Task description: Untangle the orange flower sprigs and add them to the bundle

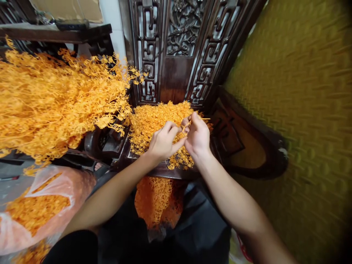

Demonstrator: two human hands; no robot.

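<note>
Both hands meet above a heap of small orange plastic pieces [156,117] on a dark wooden seat [176,173]. My right hand [198,134] is closed around a thin orange stem [205,118], whose end sticks out to the right past the fingers. Close beside it, my left hand [165,139] has its thumb and fingers bent toward the same stem; what its fingertips pinch is too small to make out. Some orange pieces hang below the hands at the seat's front edge.
A big bundle of orange branched sprays [60,106] fills the left. Below it lies a clear plastic bag [82,183] of orange pieces. An orange bag [143,201] hangs between the knees. Carved dark wood [176,73] rises behind; a yellow-green textured surface [302,91] stands at right.
</note>
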